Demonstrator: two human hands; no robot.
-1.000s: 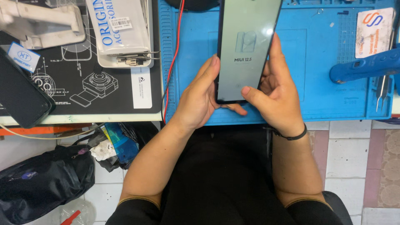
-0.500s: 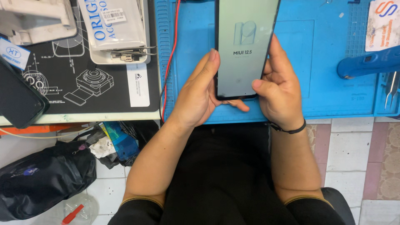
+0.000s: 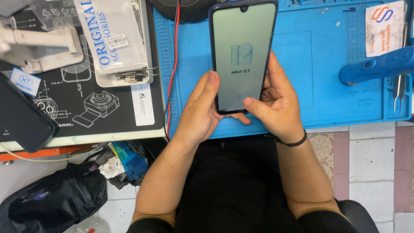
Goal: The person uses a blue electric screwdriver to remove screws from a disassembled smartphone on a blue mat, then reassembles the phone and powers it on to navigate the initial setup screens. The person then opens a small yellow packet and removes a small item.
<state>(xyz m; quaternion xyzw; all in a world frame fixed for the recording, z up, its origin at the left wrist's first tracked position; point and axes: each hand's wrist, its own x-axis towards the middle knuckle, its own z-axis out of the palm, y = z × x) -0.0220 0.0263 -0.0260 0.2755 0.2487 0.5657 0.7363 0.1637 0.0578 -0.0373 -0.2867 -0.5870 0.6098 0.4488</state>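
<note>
Our grip is two-handed: our left hand [image 3: 202,113] and our right hand [image 3: 276,101] are both closed around the lower end of a dark-framed smartphone [image 3: 242,54], fingers curled behind it and pinching its edges. The left thumb lies along the phone's left edge, and the right thumb presses on the lit screen near its bottom right corner. The phone stands up and away from our hands, its pale screen facing us with a small grey logo at the centre, its top end reaching far beyond the fingers. Under both hands lies a blue work mat [image 3: 327,64] on the bench. Just left of the left hand, a red and a black wire [image 3: 172,73] run down the mat's edge. Well off to the right of the right hand sits a blue tool handle [image 3: 379,64], and far left of our hands lies a white packet [image 3: 114,36] on a black printed mat [image 3: 99,103].
</note>
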